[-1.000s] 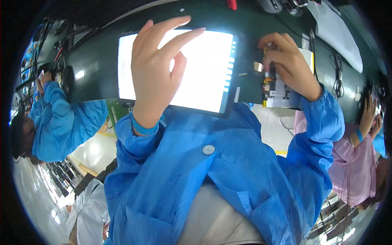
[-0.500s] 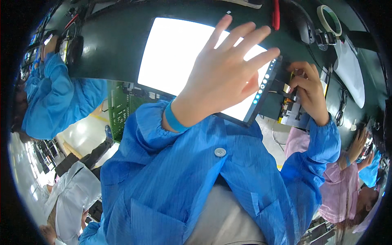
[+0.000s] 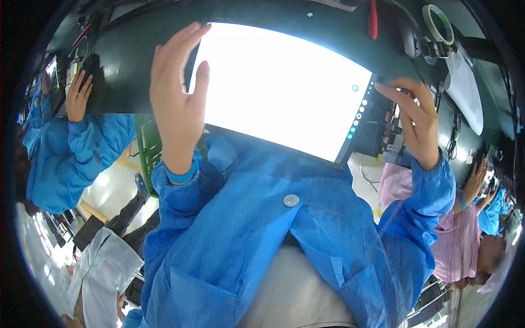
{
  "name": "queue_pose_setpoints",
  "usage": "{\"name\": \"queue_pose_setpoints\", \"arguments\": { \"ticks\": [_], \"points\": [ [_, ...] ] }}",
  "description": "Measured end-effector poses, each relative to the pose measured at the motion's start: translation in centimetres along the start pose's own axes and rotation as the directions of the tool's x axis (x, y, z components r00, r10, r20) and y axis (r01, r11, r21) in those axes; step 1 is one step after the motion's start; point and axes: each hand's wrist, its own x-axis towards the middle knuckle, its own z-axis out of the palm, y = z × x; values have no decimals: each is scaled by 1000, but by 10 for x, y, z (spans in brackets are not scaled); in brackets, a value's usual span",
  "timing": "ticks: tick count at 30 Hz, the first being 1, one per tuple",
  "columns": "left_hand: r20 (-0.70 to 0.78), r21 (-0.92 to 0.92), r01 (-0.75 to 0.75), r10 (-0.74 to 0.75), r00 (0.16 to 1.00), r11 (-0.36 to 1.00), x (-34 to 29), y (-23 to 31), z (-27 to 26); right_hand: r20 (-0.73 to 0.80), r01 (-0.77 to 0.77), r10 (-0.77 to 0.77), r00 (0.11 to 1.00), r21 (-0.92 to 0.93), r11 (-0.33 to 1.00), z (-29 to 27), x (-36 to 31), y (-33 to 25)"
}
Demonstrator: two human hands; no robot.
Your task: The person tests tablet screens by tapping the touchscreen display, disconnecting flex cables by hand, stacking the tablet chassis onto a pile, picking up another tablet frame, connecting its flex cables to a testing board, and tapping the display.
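Observation:
A flat display panel (image 3: 279, 87) with a dark frame is lit bright white, with a column of small round white and blue icons (image 3: 358, 116) near its right edge. My left hand (image 3: 180, 98) is upright at the panel's left edge, fingers stretched and thumb apart, with nothing in it. Over at the right side, my right hand (image 3: 418, 117) points its index finger at the top of the icon column; the other fingers are loosely bent and seem to hold nothing. Partly hidden below that hand is a small metal fixture (image 3: 391, 139) with dark cables.
A green perforated board (image 3: 147, 147) is left of my sleeve. Toward the far right are a tape roll (image 3: 437, 24), a black mouse (image 3: 410, 45), a white sheet (image 3: 465, 95) and a coiled cable (image 3: 454, 139). A red tool (image 3: 373, 19) lies behind the panel. Co-workers sit on both sides.
My left hand has moved left, from over the panel to its left edge. My right hand has come off the fixture, its index finger now stretched to the panel. One blue icon now stands apart.

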Motion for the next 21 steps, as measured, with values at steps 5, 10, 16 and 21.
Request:
{"name": "queue_pose_setpoints", "arguments": {
  "ticks": [5, 10, 16, 21],
  "points": [
    [-69, 2, 111, -111, 991, 994, -10, -30, -15, 83, -52, 50, 995, 21, 998, -3, 10, -5],
    [2, -323, 240, -253, 967, 915, -8, -43, -10, 48, -171, 166, 985, 148, 974, -19, -1, -7],
    [315, -514, 442, -317, 894, 735, 4, -35, 6, -55, -308, 315, 947, 112, 945, -14, -26, -12],
    [224, -169, 335, -295, 929, 927, 16, 16, -1, -175, -397, 418, 891, 145, 906, -5, -44, -21]
  ]
}}
